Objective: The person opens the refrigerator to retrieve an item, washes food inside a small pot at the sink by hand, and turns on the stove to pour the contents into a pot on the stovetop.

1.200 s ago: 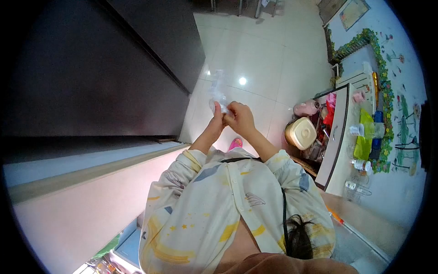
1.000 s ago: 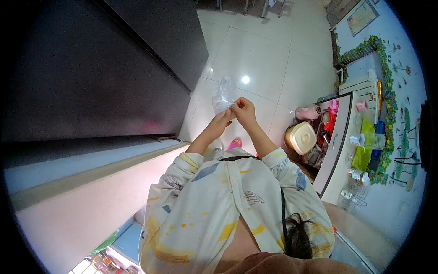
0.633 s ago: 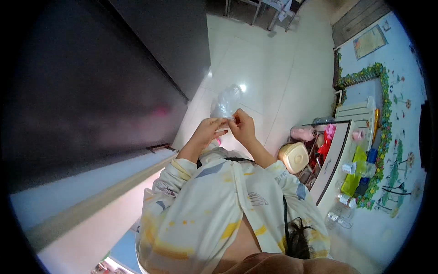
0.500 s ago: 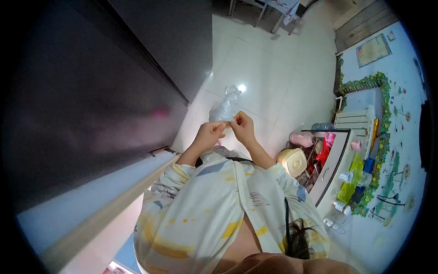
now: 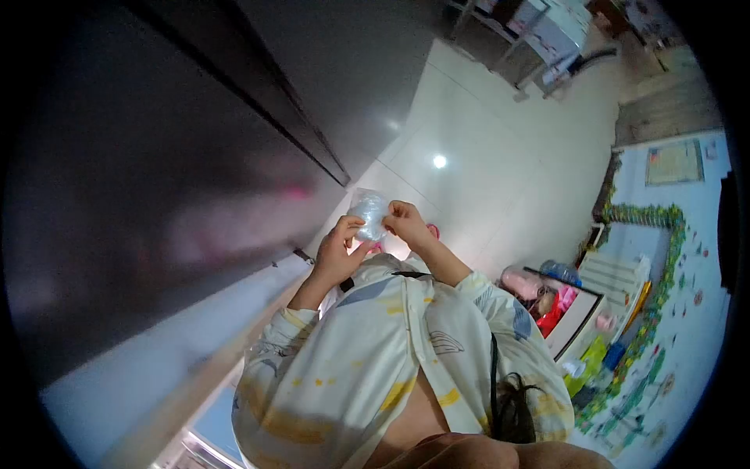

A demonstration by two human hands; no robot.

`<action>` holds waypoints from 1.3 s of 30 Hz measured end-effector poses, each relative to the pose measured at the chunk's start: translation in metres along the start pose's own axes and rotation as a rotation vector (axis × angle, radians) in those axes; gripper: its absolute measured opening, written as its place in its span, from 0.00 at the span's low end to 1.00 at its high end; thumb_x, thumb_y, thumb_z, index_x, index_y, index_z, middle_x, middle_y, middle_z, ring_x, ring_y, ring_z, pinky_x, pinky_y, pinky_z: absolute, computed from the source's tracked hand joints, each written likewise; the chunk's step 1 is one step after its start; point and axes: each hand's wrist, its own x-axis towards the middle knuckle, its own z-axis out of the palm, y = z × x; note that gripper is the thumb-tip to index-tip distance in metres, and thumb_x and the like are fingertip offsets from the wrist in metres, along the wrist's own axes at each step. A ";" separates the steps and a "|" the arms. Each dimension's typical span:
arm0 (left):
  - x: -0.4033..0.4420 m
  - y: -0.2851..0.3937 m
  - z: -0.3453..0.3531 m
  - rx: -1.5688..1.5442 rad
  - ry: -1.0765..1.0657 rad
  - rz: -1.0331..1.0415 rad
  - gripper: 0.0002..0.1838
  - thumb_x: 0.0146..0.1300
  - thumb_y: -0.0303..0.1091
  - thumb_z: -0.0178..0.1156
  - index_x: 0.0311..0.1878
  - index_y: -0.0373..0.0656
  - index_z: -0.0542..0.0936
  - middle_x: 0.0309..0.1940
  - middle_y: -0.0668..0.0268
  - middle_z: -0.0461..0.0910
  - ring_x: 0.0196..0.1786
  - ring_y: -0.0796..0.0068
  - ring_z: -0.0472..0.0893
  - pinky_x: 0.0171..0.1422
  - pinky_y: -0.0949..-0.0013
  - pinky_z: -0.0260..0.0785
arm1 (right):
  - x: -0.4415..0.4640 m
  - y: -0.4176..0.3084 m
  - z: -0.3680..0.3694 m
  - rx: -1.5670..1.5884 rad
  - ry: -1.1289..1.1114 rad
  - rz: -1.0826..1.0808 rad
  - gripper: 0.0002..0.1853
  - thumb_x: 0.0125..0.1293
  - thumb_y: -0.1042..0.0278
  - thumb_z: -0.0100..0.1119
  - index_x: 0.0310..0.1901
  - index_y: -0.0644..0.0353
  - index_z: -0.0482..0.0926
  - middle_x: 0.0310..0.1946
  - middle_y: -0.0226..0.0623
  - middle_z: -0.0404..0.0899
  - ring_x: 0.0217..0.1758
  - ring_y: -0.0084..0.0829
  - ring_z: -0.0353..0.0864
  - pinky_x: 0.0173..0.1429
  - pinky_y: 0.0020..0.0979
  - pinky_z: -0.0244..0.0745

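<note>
In front of my body is a clear, crumpled plastic bag (image 5: 369, 213), bunched together and shiny. My left hand (image 5: 337, 252) has its left side, with the fingers curled at the edge and the thumb below. On the other side, my right hand (image 5: 406, 225) pinches the bag with bent fingers. Whether anything lies inside the bag, I cannot make out.
A dark, glossy panel (image 5: 203, 156) stands close on the left. Pale tiled floor (image 5: 484, 172) stretches ahead to a table (image 5: 539, 31). To the right, an open drawer (image 5: 574, 320) holds red and pink things beside a pink bottle (image 5: 522, 281).
The view has turned, shifting the drawer and table to the right. The plastic bag, which stretched out beyond my hands, is now gathered between them. My hands have moved apart to its two sides.
</note>
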 end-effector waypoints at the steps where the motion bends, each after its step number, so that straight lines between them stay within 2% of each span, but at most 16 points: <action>1: -0.004 0.002 -0.003 -0.005 0.032 -0.017 0.13 0.50 0.30 0.66 0.40 0.42 0.76 0.33 0.66 0.76 0.29 0.78 0.69 0.33 0.74 0.63 | 0.008 -0.012 0.008 0.123 -0.059 0.161 0.06 0.52 0.76 0.55 0.22 0.59 0.70 0.19 0.28 0.71 0.20 0.19 0.68 0.24 0.22 0.64; 5: -0.022 0.007 -0.010 0.200 0.219 0.119 0.19 0.49 0.34 0.66 0.44 0.41 0.73 0.39 0.60 0.76 0.36 0.61 0.75 0.41 0.63 0.68 | 0.042 -0.029 0.033 -0.032 -0.430 0.337 0.05 0.53 0.70 0.57 0.23 0.58 0.72 0.19 0.31 0.74 0.20 0.20 0.68 0.23 0.23 0.63; 8: -0.032 -0.003 -0.018 0.250 0.471 0.010 0.25 0.46 0.29 0.67 0.51 0.43 0.73 0.42 0.57 0.76 0.39 0.59 0.74 0.45 0.63 0.67 | 0.051 -0.102 0.038 -0.726 -0.754 -0.131 0.28 0.51 0.58 0.67 0.50 0.66 0.72 0.34 0.42 0.78 0.33 0.31 0.78 0.37 0.29 0.73; 9: -0.034 -0.007 -0.019 0.226 0.512 -0.030 0.27 0.47 0.27 0.66 0.53 0.43 0.72 0.41 0.57 0.75 0.38 0.61 0.73 0.45 0.64 0.67 | 0.091 -0.065 0.029 -0.972 -0.716 -0.918 0.40 0.48 0.50 0.69 0.58 0.68 0.66 0.54 0.54 0.68 0.46 0.39 0.77 0.46 0.33 0.73; 10: -0.035 -0.019 -0.017 0.199 0.582 -0.060 0.26 0.48 0.27 0.66 0.53 0.42 0.72 0.38 0.58 0.75 0.35 0.65 0.72 0.42 0.67 0.67 | 0.089 -0.088 0.037 -1.200 -0.477 -1.021 0.42 0.44 0.48 0.71 0.57 0.67 0.66 0.64 0.51 0.55 0.54 0.42 0.72 0.52 0.35 0.72; 13: -0.043 -0.033 -0.008 0.147 0.678 -0.226 0.23 0.50 0.27 0.65 0.51 0.42 0.74 0.33 0.62 0.74 0.29 0.74 0.69 0.36 0.72 0.65 | 0.092 -0.154 0.058 -1.641 -0.414 -0.936 0.35 0.48 0.56 0.68 0.56 0.65 0.69 0.65 0.41 0.56 0.50 0.42 0.74 0.46 0.36 0.73; 15: -0.045 -0.036 0.000 0.115 0.706 -0.352 0.21 0.50 0.27 0.65 0.50 0.42 0.74 0.30 0.65 0.73 0.26 0.78 0.67 0.32 0.75 0.64 | 0.127 -0.145 0.062 -1.900 -0.117 -1.371 0.26 0.52 0.61 0.59 0.54 0.59 0.72 0.56 0.35 0.64 0.39 0.41 0.75 0.36 0.39 0.70; 17: -0.047 -0.041 0.019 0.049 0.811 -0.318 0.19 0.51 0.28 0.65 0.48 0.42 0.76 0.28 0.68 0.73 0.23 0.83 0.63 0.28 0.78 0.60 | 0.150 -0.138 0.067 -1.900 -0.175 -1.408 0.22 0.53 0.64 0.56 0.51 0.59 0.73 0.52 0.35 0.65 0.37 0.41 0.74 0.34 0.39 0.68; 19: -0.050 -0.050 0.036 -0.055 0.811 -0.412 0.20 0.50 0.28 0.66 0.48 0.42 0.75 0.32 0.64 0.75 0.28 0.76 0.68 0.35 0.73 0.65 | 0.147 -0.144 0.075 -1.907 -0.240 -1.442 0.18 0.55 0.66 0.53 0.48 0.59 0.75 0.47 0.35 0.66 0.35 0.41 0.74 0.32 0.40 0.67; 21: -0.058 -0.053 0.056 0.403 0.917 -0.300 0.25 0.48 0.29 0.66 0.52 0.43 0.72 0.38 0.60 0.76 0.38 0.64 0.72 0.46 0.64 0.65 | 0.136 -0.143 0.085 -2.272 -0.210 -1.198 0.14 0.59 0.66 0.49 0.45 0.57 0.76 0.52 0.31 0.67 0.42 0.38 0.74 0.38 0.36 0.68; 24: -0.067 -0.052 0.072 0.344 0.987 -0.498 0.30 0.46 0.30 0.67 0.55 0.44 0.67 0.42 0.56 0.76 0.47 0.52 0.70 0.54 0.57 0.61 | 0.148 -0.126 0.099 -2.091 -0.095 -1.169 0.14 0.60 0.67 0.47 0.46 0.57 0.77 0.50 0.30 0.69 0.44 0.36 0.73 0.43 0.36 0.67; 27: -0.081 -0.075 0.086 0.310 1.059 -0.422 0.31 0.45 0.30 0.67 0.55 0.44 0.66 0.43 0.53 0.75 0.46 0.51 0.71 0.53 0.56 0.63 | 0.140 -0.130 0.099 -2.159 -0.084 -1.168 0.15 0.62 0.67 0.45 0.48 0.57 0.77 0.49 0.31 0.70 0.49 0.34 0.71 0.49 0.36 0.64; 29: -0.096 -0.112 0.098 0.197 1.063 -0.458 0.30 0.45 0.31 0.68 0.53 0.42 0.67 0.40 0.52 0.76 0.43 0.54 0.75 0.50 0.58 0.66 | 0.137 -0.136 0.099 -2.183 -0.130 -1.168 0.16 0.62 0.67 0.44 0.49 0.57 0.76 0.49 0.31 0.70 0.50 0.34 0.69 0.50 0.37 0.64; 32: -0.103 -0.106 0.107 -0.222 1.136 -0.490 0.27 0.47 0.29 0.70 0.48 0.34 0.68 0.35 0.58 0.79 0.38 0.71 0.77 0.45 0.71 0.69 | 0.136 -0.135 0.100 -2.219 -0.164 -1.151 0.16 0.62 0.67 0.44 0.50 0.57 0.76 0.49 0.31 0.70 0.52 0.34 0.68 0.52 0.39 0.62; 35: -0.115 -0.177 0.122 -0.588 1.166 -0.466 0.24 0.46 0.27 0.70 0.45 0.32 0.70 0.36 0.59 0.78 0.38 0.74 0.77 0.45 0.73 0.69 | 0.129 -0.138 0.105 -2.273 -0.134 -1.164 0.17 0.62 0.66 0.44 0.51 0.57 0.76 0.48 0.32 0.70 0.52 0.34 0.68 0.54 0.39 0.61; 39: -0.112 -0.147 0.115 -0.506 1.213 -0.508 0.16 0.49 0.30 0.68 0.38 0.31 0.76 0.32 0.63 0.79 0.35 0.78 0.75 0.42 0.74 0.67 | 0.110 -0.129 0.083 -2.322 -0.074 -1.302 0.17 0.60 0.67 0.45 0.48 0.59 0.77 0.45 0.35 0.71 0.50 0.33 0.68 0.55 0.40 0.59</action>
